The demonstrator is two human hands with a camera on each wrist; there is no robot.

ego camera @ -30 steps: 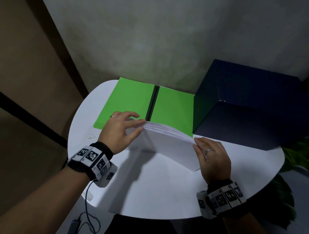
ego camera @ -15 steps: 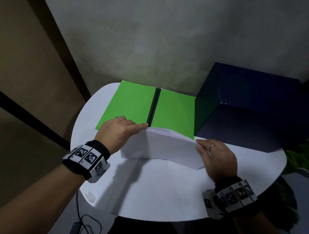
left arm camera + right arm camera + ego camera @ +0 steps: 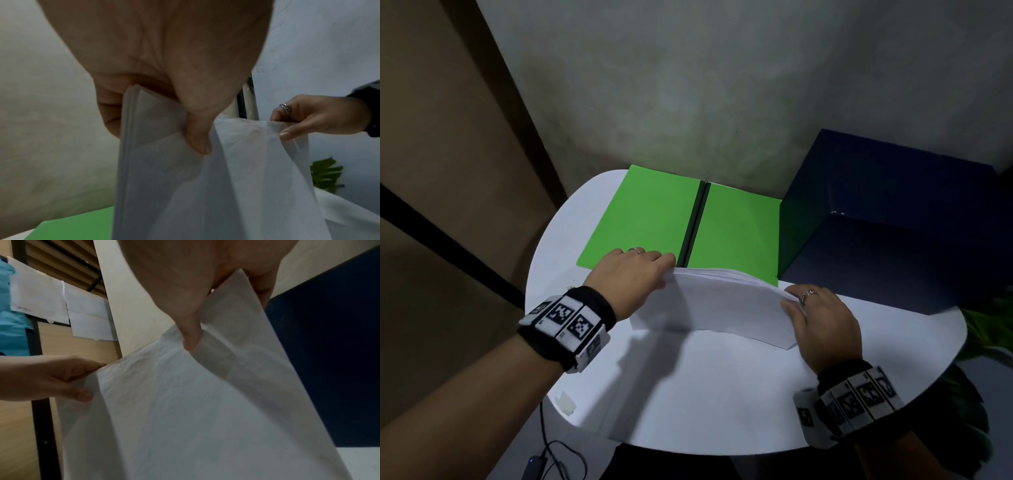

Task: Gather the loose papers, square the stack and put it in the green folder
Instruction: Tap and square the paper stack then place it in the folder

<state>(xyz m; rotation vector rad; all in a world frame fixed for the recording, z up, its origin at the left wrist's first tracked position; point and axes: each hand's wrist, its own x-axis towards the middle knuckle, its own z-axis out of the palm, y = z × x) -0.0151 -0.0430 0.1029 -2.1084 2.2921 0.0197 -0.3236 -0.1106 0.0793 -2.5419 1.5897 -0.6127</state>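
Note:
A stack of white papers (image 3: 715,308) stands on its long edge on the round white table (image 3: 722,394), just in front of the green folder (image 3: 654,219), which lies open and flat with a dark spine. My left hand (image 3: 633,277) grips the stack's left upper corner, thumb in front and fingers behind. My right hand (image 3: 822,318) pinches the right upper corner. The left wrist view shows the paper stack (image 3: 174,178) under my left hand's thumb (image 3: 197,138). In the right wrist view my right hand's thumb (image 3: 191,335) presses the sagging papers (image 3: 185,402).
A large dark blue box (image 3: 893,222) sits at the table's back right, touching the folder's right edge. A grey wall runs close behind. Green plant leaves (image 3: 989,325) show past the table's right rim. A cable (image 3: 551,455) hangs below the front left edge.
The stack has come down from a tilted, lifted pose to stand on the table. Both hands kept their grip and dropped slightly with it.

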